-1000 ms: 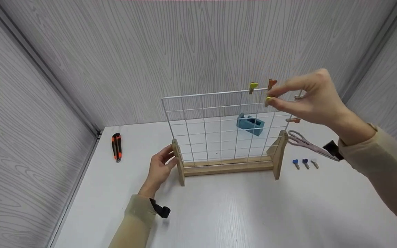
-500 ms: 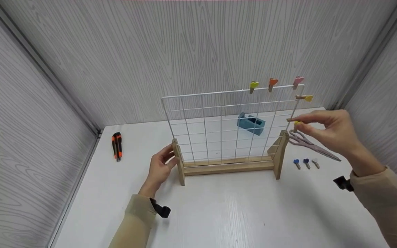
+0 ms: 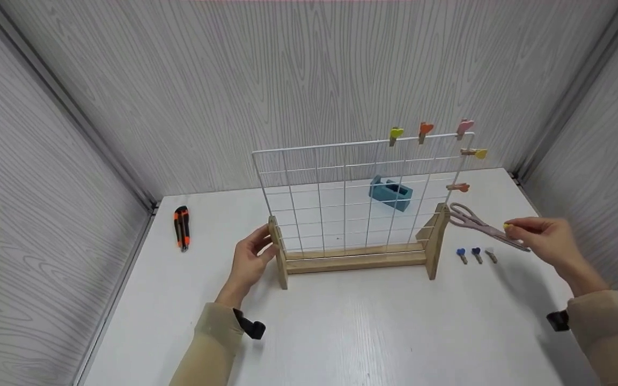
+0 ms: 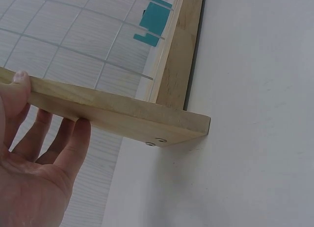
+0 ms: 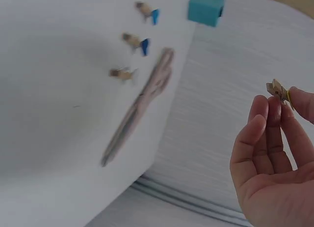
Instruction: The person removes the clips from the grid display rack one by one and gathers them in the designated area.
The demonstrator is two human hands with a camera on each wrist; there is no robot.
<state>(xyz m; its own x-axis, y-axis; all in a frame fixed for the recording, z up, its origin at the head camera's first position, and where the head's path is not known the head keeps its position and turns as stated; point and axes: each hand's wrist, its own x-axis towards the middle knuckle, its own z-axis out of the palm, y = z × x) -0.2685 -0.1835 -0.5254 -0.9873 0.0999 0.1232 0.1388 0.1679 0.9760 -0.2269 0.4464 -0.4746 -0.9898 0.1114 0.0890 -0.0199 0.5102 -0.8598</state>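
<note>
A white wire grid rack [image 3: 344, 203] stands upright on a wooden stand [image 3: 357, 264]. My left hand [image 3: 249, 262] grips the stand's left side piece [image 4: 122, 111], thumb on its edge and fingers against the outer face. Between thumb and fingertips, my right hand [image 3: 547, 241] pinches a small wooden clothespin [image 5: 277, 89] with a yellow decoration, in the air right of the rack. Yellow-green [image 3: 396, 134], orange [image 3: 425, 130] and pink [image 3: 464, 126] heart clothespins sit on the top wire. A yellow clothespin [image 3: 479, 154] and an orange clothespin [image 3: 460, 187] hang off the right wire.
Two blue clothespins [image 3: 477, 253] and a pale one [image 3: 491, 255] lie on the white table [image 3: 352, 327], right of the stand. Behind them are pinkish scissors [image 3: 480, 226]. Behind the grid stands a teal tape dispenser [image 3: 391, 194]. A black-orange utility knife [image 3: 182, 228] lies at the left.
From the grid's upper right, my right hand has moved down and right, past the rack's edge, carrying the yellow clothespin. My left hand stays on the stand.
</note>
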